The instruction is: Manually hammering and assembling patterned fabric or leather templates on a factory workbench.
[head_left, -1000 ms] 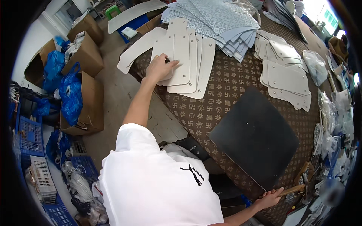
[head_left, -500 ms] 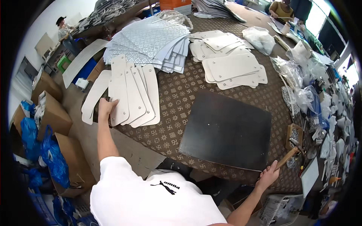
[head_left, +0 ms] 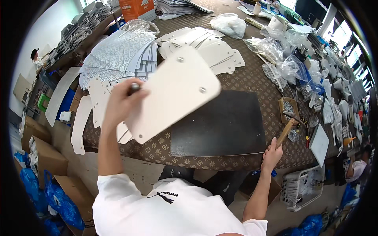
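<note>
My left hand (head_left: 120, 104) grips a cream-coloured flat panel (head_left: 175, 92) with small metal studs and holds it up in the air over the table's near edge, beside a black work mat (head_left: 220, 126). My right hand (head_left: 271, 151) is closed around the wooden handle of a hammer (head_left: 287, 126) at the mat's right end. Further cream panels (head_left: 98, 98) lie fanned out on the patterned tablecloth behind my left hand.
Patterned grey sheets (head_left: 114, 55) and more cream panels (head_left: 204, 43) are stacked further back. Clear plastic bags (head_left: 275, 51), a small box of fasteners (head_left: 289, 106) and a white board (head_left: 319, 142) crowd the right side. Cardboard boxes (head_left: 39, 153) stand on the floor at the left.
My left hand has taken one cream panel off the fanned pile and lifted it toward the black mat. My right hand stays on the hammer.
</note>
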`<state>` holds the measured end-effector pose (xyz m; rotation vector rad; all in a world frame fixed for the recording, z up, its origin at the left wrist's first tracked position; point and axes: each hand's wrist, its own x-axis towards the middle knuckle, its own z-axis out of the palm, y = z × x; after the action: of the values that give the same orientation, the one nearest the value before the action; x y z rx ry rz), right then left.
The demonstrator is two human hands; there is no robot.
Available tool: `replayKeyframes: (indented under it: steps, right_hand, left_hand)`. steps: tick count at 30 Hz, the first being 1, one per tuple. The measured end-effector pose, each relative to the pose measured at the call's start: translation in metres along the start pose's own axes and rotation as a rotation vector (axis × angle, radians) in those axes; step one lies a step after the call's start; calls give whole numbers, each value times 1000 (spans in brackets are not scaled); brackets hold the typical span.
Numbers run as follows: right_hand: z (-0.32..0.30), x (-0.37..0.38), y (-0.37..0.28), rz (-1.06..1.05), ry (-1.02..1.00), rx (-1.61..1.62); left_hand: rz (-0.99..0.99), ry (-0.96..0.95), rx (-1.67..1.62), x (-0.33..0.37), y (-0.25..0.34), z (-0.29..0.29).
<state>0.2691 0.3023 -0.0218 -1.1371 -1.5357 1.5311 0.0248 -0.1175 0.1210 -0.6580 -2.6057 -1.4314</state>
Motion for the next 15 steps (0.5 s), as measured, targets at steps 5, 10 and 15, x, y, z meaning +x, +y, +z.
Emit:
replayKeyframes:
  steps: [5,10,15]
  right_hand:
    - [-6,-30,-3,24,-34,-18]
    - [-14,-55,-20,38,-37,-112]
    - [-13,-75,-38,8,-76,-117]
  left_hand:
    - [282,-467,79,26,3,155]
    - [264,-370,-31,19,-33,202]
    - [-36,-253,-432,14,-52,156]
